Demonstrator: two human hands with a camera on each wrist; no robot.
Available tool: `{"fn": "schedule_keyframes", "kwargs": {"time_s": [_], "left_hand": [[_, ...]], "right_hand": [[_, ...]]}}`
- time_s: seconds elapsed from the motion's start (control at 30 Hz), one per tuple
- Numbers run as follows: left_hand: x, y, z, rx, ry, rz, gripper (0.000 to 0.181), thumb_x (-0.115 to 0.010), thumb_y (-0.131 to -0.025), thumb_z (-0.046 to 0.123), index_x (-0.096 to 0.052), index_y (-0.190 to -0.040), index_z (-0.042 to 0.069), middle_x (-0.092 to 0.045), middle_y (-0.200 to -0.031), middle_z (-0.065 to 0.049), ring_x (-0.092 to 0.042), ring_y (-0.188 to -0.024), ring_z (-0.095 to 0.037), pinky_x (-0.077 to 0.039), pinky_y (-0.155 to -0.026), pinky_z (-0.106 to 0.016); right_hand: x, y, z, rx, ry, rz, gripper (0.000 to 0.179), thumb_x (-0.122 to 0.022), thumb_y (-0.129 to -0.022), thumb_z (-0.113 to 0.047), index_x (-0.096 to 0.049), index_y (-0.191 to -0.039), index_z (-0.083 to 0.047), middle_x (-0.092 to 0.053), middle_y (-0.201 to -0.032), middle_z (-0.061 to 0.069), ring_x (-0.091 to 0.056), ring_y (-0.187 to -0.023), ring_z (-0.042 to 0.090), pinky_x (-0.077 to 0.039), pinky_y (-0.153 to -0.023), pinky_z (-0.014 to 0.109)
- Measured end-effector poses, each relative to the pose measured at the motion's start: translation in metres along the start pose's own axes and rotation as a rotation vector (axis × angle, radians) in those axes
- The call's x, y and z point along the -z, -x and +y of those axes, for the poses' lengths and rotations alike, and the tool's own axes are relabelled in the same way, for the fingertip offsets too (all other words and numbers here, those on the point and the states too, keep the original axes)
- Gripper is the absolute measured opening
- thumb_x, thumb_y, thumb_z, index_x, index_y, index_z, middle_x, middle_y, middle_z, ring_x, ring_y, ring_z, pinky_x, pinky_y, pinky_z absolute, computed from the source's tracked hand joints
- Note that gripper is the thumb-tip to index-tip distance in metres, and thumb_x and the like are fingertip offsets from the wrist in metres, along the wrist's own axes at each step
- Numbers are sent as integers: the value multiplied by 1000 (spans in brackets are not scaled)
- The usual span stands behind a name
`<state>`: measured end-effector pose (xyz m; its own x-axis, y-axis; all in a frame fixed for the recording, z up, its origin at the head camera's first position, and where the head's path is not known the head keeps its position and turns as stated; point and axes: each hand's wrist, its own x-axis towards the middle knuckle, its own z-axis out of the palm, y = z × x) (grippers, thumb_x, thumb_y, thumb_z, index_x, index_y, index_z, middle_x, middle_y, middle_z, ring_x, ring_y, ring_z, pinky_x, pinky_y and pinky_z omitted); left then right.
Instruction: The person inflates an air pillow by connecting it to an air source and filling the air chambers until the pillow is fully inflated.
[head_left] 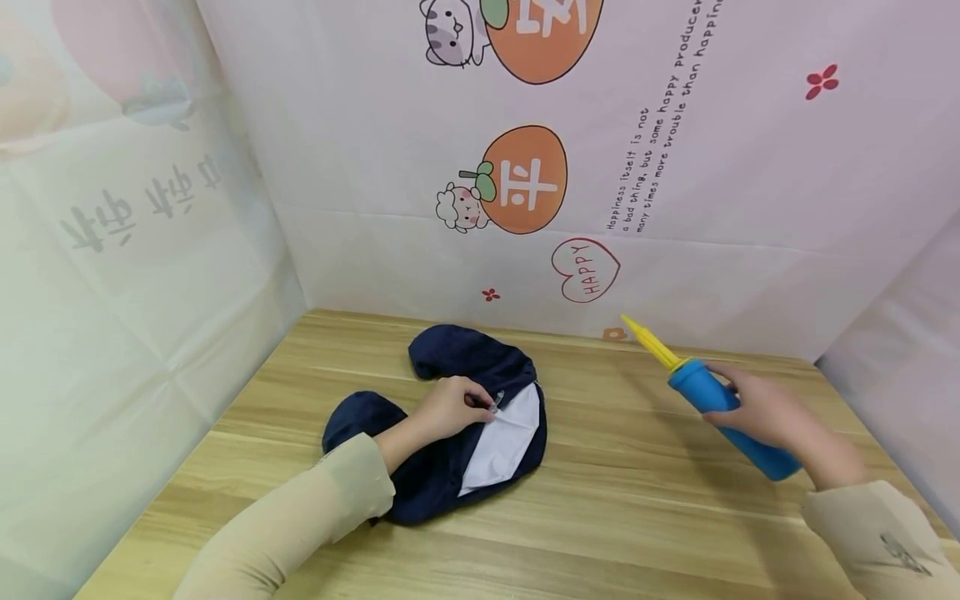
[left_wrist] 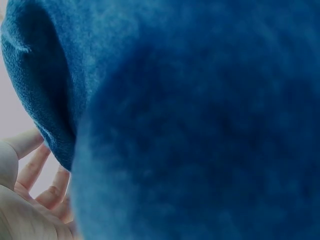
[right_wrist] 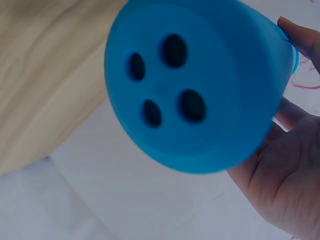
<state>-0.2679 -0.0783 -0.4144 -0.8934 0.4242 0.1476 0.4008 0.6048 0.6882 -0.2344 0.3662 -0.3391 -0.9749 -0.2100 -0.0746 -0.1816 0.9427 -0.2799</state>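
Observation:
A navy U-shaped neck pillow (head_left: 480, 354) lies on the table with its cover open, showing a white inner lining (head_left: 502, 450). At that opening my left hand (head_left: 446, 408) pinches a small clear valve (head_left: 498, 402) between thumb and fingers. Blue fabric (left_wrist: 200, 120) fills most of the left wrist view, with the hand's fingers (left_wrist: 37, 170) partly behind it. My right hand (head_left: 772, 412) grips a blue hand pump (head_left: 705, 387) above the table at the right. Its yellow nozzle (head_left: 651, 342) points up and left. The right wrist view shows the pump's holed end (right_wrist: 160, 82).
A wood-grain table (head_left: 622, 517) lies beneath the hands. Behind it stands a white printed backdrop (head_left: 390, 258) with cartoon pictures and lettering, and a pale sheet (head_left: 150, 317) hangs along the left. Another sheet (head_left: 915, 350) borders the right side.

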Motion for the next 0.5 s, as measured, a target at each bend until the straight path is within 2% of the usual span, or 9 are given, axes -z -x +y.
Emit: {"fn": "schedule_keyframes", "kwargs": {"time_s": [0.23,0.5], "left_hand": [[2,0,2,6,8,4,9,-84,-86,15,-81,-94,12,-72,-93,3,-58,-74,-6,-50,-71,-26],[3,2,-1,24,20,-10,10,-83,-87,15,-81,-96,11,-72,-95,2,-59,-74,-6,-50,-69,-25]], "right_hand": [[-2,6,-24,52,31,37,86,-81,-87,-29,-38,-149,11,-52,-130,44,-62,-100,56,-52,-71,63],[-14,12,-49,121,18,56,83,-85,-83,-21,-43,-148,8,-58,-125,40,-64,-99,51,-54,-71,62]]}}
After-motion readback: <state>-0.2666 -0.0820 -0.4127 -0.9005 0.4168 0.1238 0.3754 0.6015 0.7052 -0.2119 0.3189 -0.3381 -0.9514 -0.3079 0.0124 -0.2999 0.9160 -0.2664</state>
